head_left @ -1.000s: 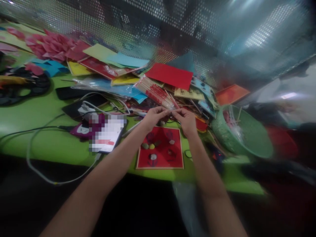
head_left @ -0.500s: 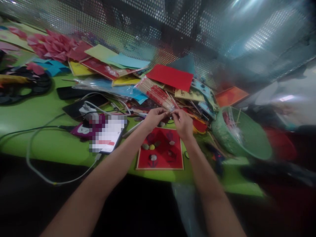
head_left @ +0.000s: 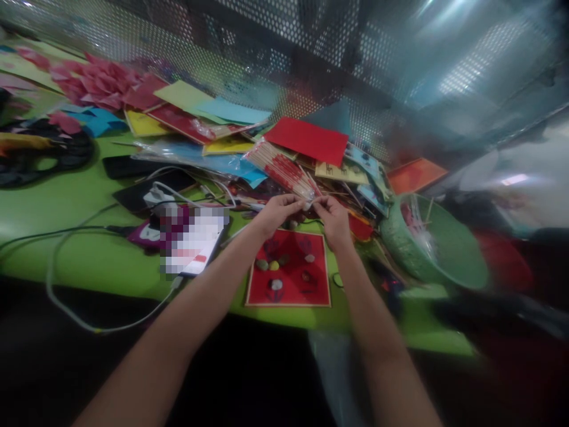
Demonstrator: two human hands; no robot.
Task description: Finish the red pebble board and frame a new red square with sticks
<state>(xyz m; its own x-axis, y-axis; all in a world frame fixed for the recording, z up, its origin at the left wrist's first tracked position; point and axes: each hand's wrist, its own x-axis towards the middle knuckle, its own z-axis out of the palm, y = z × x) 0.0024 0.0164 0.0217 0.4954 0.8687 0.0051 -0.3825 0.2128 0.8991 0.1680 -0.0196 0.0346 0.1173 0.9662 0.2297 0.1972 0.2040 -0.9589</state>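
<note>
Left hand (head_left: 274,217) and right hand (head_left: 336,225): fingertips pinched narrow on small pale piece (head_left: 307,205); piece too small to identify. Red board (head_left: 291,246) with small stones (head_left: 274,265): flat on green table (head_left: 75,207), near side of hands. Bundled sticks (head_left: 282,166): just beyond fingertips. Phone (head_left: 195,240): left of left hand. Green basin (head_left: 462,252): right of right hand.

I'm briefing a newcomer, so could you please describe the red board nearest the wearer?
Find the green table, then its near edge between left forearm and right forearm. There, the pale-rimmed red board bears pebble-like pieces, unlike the plain red sheet behind.
</note>
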